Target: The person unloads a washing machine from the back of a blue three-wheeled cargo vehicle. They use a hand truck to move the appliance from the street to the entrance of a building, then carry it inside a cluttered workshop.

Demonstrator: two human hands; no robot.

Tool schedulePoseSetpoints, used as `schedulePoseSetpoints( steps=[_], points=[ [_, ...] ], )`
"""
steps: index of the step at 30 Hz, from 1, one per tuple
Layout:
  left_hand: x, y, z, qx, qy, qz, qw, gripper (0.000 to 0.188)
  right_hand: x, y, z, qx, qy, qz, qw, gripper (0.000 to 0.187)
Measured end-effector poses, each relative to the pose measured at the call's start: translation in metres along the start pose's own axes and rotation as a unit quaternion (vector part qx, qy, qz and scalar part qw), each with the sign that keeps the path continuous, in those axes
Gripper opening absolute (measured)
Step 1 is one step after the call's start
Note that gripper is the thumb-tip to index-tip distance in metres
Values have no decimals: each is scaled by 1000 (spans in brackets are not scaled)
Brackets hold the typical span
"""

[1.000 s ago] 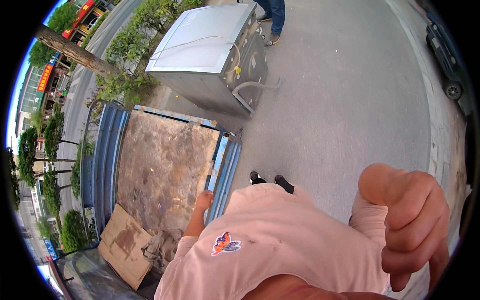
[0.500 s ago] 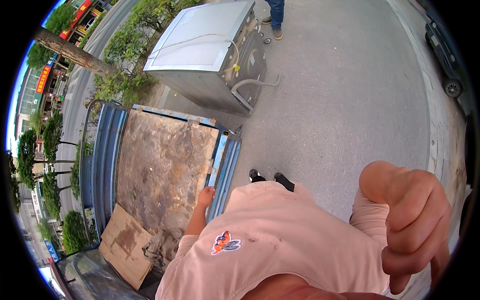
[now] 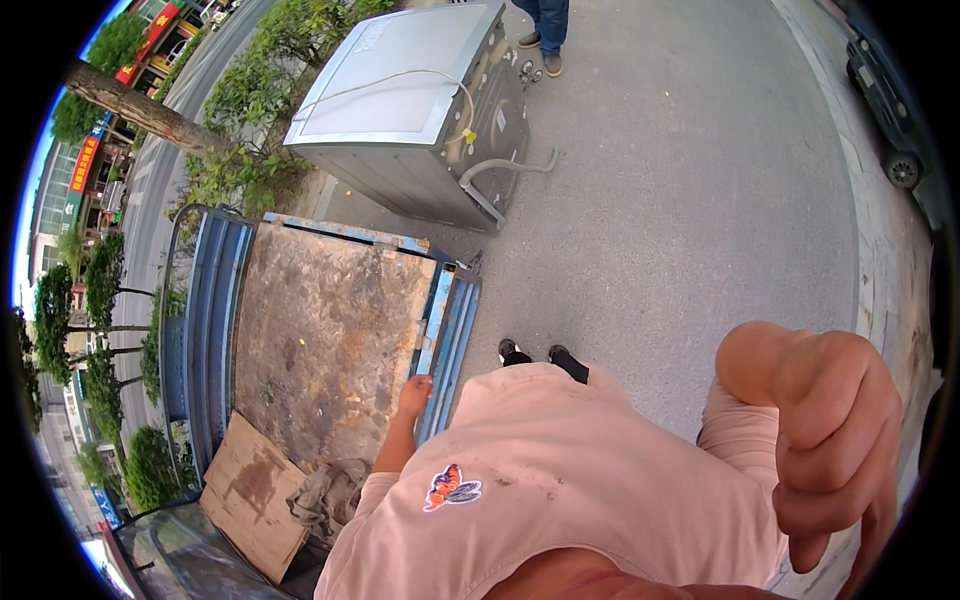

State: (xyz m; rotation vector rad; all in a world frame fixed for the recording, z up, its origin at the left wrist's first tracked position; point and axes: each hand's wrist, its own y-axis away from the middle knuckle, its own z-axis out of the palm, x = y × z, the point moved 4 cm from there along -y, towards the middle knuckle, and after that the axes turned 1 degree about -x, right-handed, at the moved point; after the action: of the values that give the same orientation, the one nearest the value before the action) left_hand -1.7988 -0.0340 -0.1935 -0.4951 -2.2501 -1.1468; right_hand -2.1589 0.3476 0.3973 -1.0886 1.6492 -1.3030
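Note:
My left hand is down beside the blue side rail of a cart bed, its small fingers loosely curled with nothing visible in them; whether it touches the rail I cannot tell. Close up at the right, my right hand is raised with its fingers bent in. Its palm side is hidden, so anything inside it does not show. Past the far end of the cart stands a grey washing machine with a pale top. A cord lies across that top, and a grey drain hose sticks out from its side.
Worn brown boarding covers the cart bed. A stained cardboard sheet and a crumpled cloth lie at its near end. Beyond the machine a person's legs stand on the pavement. Bushes and a tree trunk border the left; a dark car is far right.
The view has shifted very slightly. My right hand's lower fingers have moved a little; my left hand stays beside the rail. The washing machine and cart look the same.

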Motion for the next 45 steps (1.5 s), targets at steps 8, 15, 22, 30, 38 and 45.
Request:
schedulePoseSetpoints(
  steps=[8, 15, 22, 30, 38, 45],
  points=[
    [-37, -15, 4, -13, 41, 15, 999, 26, 13, 71, -18, 114, 99, 238, 959, 17],
    [-39, -1, 11, 0, 17, -12, 1000, 24, 47, 232, 6, 262, 175, 571, 758, 17],
    [-42, -6, 20, 0, 9, -5, 1000, 25, 20, 450, 17, 298, 212, 763, 532, 16],
    [-27, -50, 28, -20, -35, 2, 999, 29, -159, 665, 12, 295, 241, 869, 316, 15],
    [0, -60, 23, 4, 47, 11, 999, 31, -122, 636, -30, 352, 246, 860, 275, 18],
    [33, -131, 13, -42, 48, 42, 997, 26, 2, 633, -34, 316, 226, 859, 334, 17]
  ],
)
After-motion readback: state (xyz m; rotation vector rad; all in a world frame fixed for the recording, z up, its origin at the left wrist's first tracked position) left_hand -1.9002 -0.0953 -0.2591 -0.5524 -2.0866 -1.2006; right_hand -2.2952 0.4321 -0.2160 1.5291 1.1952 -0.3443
